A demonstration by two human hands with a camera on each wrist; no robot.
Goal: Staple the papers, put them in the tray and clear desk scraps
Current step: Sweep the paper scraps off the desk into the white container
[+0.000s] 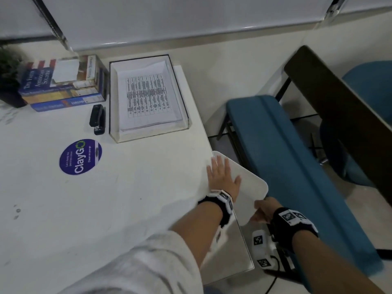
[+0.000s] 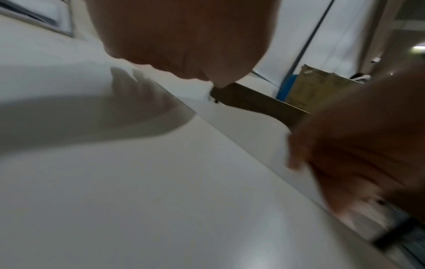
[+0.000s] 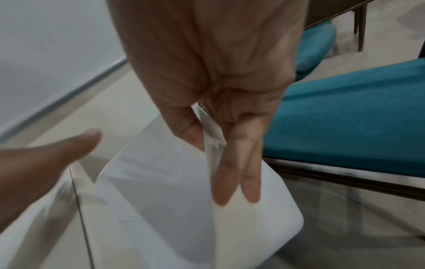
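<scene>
A: How far is the task?

B: The papers (image 1: 148,96) lie already in the tray (image 1: 112,98), the stapler (image 1: 97,119) beside it.

A: And the scraps?

B: I think this is the last step. The left hand (image 1: 222,177), fingers flat and wide, sweeps at the surface (image 1: 106,198) edge. The right hand (image 1: 264,212) pinches a white bin (image 1: 250,183) just below. I see no scraps.

The left-wrist view is smeared throughout; the left hand (image 2: 184,40) is cut by the top edge. In the head view the right hand's (image 1: 263,211) fingers hide under a white board (image 1: 252,183). The print on the papers (image 1: 148,96) is too small to read. The plant (image 1: 8,75) is cut at the left edge.
</scene>
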